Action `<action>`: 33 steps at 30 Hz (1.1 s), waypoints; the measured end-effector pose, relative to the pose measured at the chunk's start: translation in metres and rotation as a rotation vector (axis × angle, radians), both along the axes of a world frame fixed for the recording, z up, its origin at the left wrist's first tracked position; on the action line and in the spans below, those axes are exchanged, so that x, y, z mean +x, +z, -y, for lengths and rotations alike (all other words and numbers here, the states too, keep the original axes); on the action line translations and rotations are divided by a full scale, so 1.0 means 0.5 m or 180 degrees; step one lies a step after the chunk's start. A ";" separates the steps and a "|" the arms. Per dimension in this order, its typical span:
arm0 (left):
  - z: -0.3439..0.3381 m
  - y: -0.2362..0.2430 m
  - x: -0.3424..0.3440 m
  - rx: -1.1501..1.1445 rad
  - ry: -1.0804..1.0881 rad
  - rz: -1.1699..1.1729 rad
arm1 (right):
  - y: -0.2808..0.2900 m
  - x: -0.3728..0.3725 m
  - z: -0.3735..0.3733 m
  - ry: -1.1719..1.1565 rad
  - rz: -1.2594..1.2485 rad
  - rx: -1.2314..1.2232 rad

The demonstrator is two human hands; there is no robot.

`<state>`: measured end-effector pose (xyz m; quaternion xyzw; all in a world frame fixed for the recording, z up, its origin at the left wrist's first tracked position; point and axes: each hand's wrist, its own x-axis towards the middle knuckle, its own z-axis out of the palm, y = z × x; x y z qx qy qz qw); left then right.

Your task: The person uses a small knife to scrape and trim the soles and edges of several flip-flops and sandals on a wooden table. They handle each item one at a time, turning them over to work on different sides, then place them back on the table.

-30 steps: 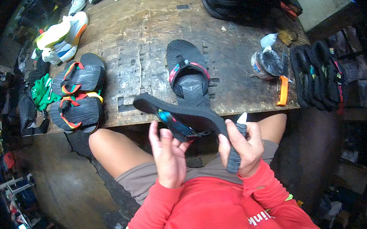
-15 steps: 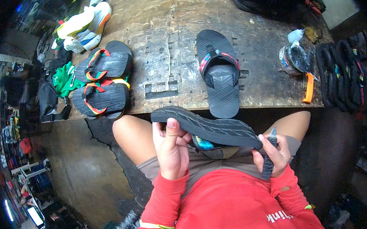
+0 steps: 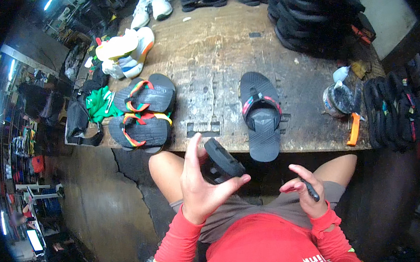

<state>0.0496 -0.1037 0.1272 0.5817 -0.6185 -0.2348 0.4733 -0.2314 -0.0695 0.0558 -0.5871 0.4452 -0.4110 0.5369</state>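
Above my lap, my left hand (image 3: 197,184) has thumb and fingers around a thick black flip-flop (image 3: 224,158), which is turned nearly end-on. Its strap is mostly hidden. My right hand (image 3: 309,192) is apart from it, over my right thigh. Between its fingers is a slim black tool (image 3: 309,190), with part of it hidden; the index finger and thumb are stretched out. On the table just ahead lies another black flip-flop (image 3: 264,143) with a pink-patterned strap, sole down.
The worn wooden table (image 3: 202,47) bears a pair of flip-flops (image 3: 142,129) with multicoloured straps, white-and-yellow shoes (image 3: 128,53) and white sneakers (image 3: 151,7). At right are a glue-smeared can (image 3: 338,101), an orange-handled tool (image 3: 353,129), stacked black footwear (image 3: 310,17) and more flip-flops (image 3: 390,110).
My left hand has tilted the flip-flop from lengthwise to nearly end-on. My right hand has let go of its end and turned the tool. The view has shifted, showing more of the table's far side.
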 end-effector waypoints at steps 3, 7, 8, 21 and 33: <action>0.006 0.043 0.009 -0.0478 -0.0170 0.1130 | 0.018 0.028 0.031 0.0113 0.0325 -0.0273; 0.021 0.051 0.015 -0.0891 -0.0645 0.1777 | 0.039 0.058 0.068 -0.0085 0.0262 -0.0457; 0.029 0.041 0.022 -0.0862 -0.0892 0.2099 | 0.040 0.062 0.075 -0.0165 0.0285 -0.0424; 0.129 -0.177 0.023 -0.0160 0.0182 0.2355 | -0.063 0.090 0.233 -0.1107 -0.0495 -0.0547; 0.134 -0.118 0.040 -0.0363 -0.0388 0.1724 | -0.079 0.044 0.149 -0.0633 0.0470 0.0261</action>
